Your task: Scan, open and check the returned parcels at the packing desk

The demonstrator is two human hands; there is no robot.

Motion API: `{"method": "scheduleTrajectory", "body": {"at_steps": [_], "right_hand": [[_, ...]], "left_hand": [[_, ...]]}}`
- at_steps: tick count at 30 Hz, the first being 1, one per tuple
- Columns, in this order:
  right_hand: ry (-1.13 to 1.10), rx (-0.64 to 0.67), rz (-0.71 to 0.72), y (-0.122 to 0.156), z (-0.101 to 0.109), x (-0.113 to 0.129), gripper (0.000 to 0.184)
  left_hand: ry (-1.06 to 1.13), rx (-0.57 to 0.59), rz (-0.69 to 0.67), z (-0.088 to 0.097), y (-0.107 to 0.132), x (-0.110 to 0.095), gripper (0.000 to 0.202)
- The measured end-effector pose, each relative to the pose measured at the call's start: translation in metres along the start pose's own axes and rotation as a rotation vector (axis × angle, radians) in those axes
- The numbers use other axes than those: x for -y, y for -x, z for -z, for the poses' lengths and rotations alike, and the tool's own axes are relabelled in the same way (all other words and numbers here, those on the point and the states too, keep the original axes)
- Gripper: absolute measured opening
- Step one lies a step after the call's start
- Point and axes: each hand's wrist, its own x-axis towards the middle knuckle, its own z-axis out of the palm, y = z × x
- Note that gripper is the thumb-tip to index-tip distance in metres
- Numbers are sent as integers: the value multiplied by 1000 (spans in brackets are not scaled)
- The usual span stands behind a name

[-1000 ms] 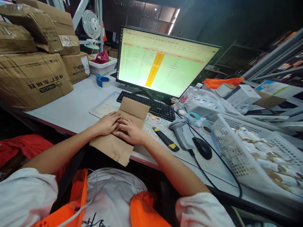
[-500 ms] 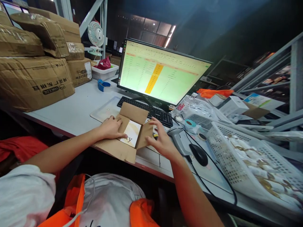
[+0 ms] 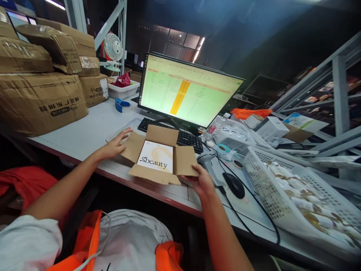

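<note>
An open cardboard box (image 3: 186, 162) lies near the table's front edge with its flaps folded outward. Inside it sits a flat white package (image 3: 155, 156) printed "beauty", with a pale yellow swirl. My left hand (image 3: 114, 145) is at the outer edge of the left flap, fingers stretched and apart; whether it touches the cardboard is hard to tell. On the other side, my right hand (image 3: 202, 181) grips the corner of the right flap between thumb and fingers.
Behind the box stand a keyboard (image 3: 190, 140) and a monitor (image 3: 188, 92). A barcode scanner (image 3: 208, 162), a black mouse (image 3: 233, 185) and a white basket of small wrapped items (image 3: 262, 199) are to the right. Large cartons (image 3: 42, 103) are stacked at left.
Both hands have moved outward, the left off the inside of the box to the left flap, the right down onto the right flap. The flaps are spread wider, uncovering the white package.
</note>
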Motion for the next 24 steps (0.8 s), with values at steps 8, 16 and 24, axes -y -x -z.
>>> {"method": "scheduleTrajectory", "body": {"at_steps": [8, 16, 24], "right_hand": [[400, 539, 363, 46, -143, 66, 17], [300, 468, 285, 15, -174, 49, 18], [390, 366, 319, 25, -72, 62, 30]], "left_hand": [[442, -132, 177, -21, 26, 27, 97], [825, -370, 260, -9, 29, 25, 83], [1005, -601, 345, -4, 37, 21, 47]]}}
